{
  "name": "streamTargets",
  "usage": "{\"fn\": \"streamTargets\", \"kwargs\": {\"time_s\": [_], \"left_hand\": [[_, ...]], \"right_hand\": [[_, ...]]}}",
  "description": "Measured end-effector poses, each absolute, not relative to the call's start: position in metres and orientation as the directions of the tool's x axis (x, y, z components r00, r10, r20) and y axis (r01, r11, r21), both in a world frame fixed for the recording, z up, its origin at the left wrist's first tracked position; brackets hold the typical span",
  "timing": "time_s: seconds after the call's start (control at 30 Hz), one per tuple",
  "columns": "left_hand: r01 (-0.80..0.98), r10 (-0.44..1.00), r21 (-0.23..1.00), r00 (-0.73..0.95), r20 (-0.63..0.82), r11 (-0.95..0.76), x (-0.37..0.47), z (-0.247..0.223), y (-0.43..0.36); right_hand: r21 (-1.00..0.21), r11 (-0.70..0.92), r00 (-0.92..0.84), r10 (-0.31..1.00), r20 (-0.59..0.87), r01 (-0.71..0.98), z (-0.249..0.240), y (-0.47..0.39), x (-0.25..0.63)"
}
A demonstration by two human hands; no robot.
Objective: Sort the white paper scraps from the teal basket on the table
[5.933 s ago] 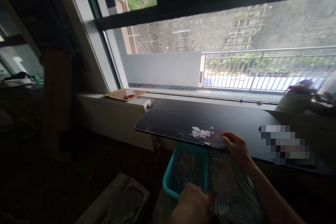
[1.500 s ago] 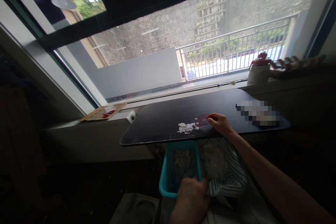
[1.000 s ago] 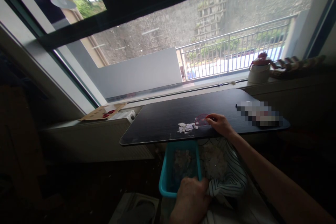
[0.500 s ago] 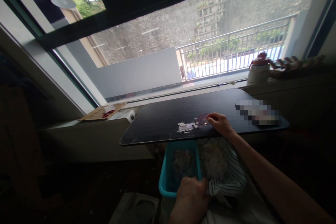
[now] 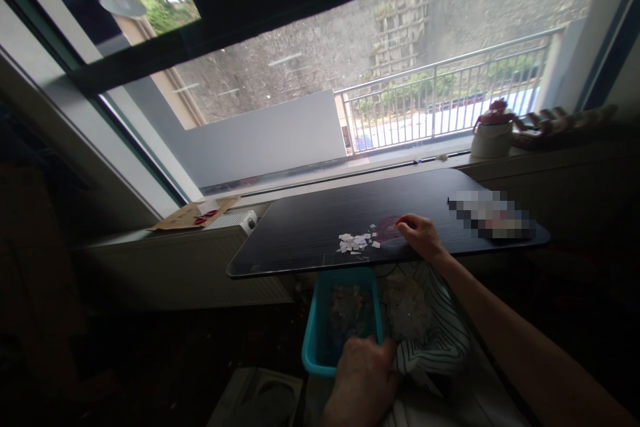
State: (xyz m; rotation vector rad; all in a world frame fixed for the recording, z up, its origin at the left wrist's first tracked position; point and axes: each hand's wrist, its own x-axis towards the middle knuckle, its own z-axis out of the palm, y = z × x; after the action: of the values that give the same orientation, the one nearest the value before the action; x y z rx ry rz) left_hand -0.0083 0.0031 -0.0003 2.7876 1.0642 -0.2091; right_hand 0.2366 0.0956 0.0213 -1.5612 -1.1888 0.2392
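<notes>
"Left of the right hand (image 5: 421,235)?"
"Paper scraps (image 5: 351,242), beside the pink protractor (image 5: 387,229) it pinches at the table (image 5: 310,220)."
"And the left hand (image 5: 366,373)?"
"Curled by the teal bin (image 5: 311,341); grip unclear."

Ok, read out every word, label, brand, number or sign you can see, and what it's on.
No text is readable.
Brown sheet: faint marks, too small to read.
Pink plastic piece: any markings too small.
White scraps: any print too small.
Pixelated item on the right: unreadable.
</notes>
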Motion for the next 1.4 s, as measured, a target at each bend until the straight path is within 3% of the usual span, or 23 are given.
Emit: {"fn": "streamTargets", "kwargs": {"time_s": [1.4], "left_hand": [[0.655, 0.641, 0.09, 0.754, -0.144, -0.75, -0.0085, 0.0016, 0.004]], "right_hand": [[-0.821, 0.142, 0.371, 0.84, 0.396, 0.553, 0.0265, 0.0914, 0.2367]]}}
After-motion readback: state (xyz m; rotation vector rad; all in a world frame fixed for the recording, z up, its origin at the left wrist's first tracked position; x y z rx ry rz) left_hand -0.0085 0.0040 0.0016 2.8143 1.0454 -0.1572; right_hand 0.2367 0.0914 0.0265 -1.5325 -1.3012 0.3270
